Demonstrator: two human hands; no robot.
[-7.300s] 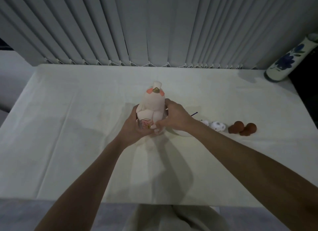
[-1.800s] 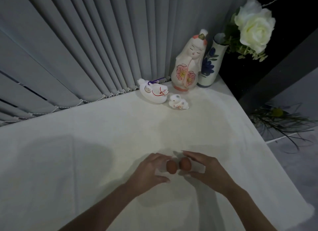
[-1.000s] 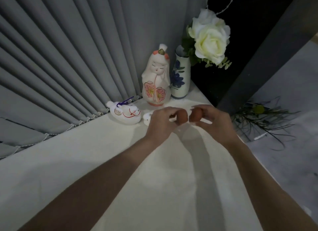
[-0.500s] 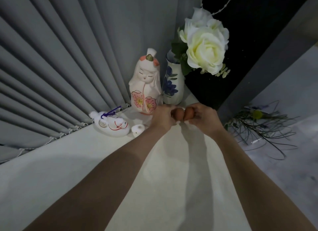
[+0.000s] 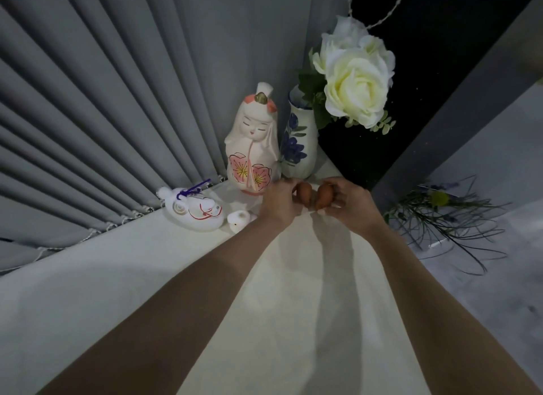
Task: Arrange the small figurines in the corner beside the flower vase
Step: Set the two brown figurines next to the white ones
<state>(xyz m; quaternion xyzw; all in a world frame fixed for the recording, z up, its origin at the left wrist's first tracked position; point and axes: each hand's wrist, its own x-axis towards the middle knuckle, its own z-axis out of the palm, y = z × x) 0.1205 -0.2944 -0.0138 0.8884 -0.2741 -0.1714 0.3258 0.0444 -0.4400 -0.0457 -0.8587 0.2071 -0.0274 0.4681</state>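
A blue-flowered white vase (image 5: 299, 147) with white roses (image 5: 354, 86) stands in the table's far right corner. Just left of it stands a tall pale doll figurine (image 5: 252, 141). Further left lies a white animal figurine with a purple cord (image 5: 192, 209), and a tiny white figurine (image 5: 238, 219) sits in front of it. My left hand (image 5: 279, 203) holds one small brown figurine (image 5: 305, 192). My right hand (image 5: 351, 205) holds a second brown figurine (image 5: 324, 199). Both brown pieces hover side by side just in front of the vase and doll.
Grey vertical blinds (image 5: 117, 100) run along the back edge of the white-clothed table (image 5: 147, 291). The table's right edge drops off to a grey floor with loose green stems (image 5: 446, 218). A dark panel (image 5: 440, 56) stands behind the vase.
Both hands have carried the two brown figurines from the middle of the table toward the corner, closing in on the vase and doll. The other figurines have not moved.
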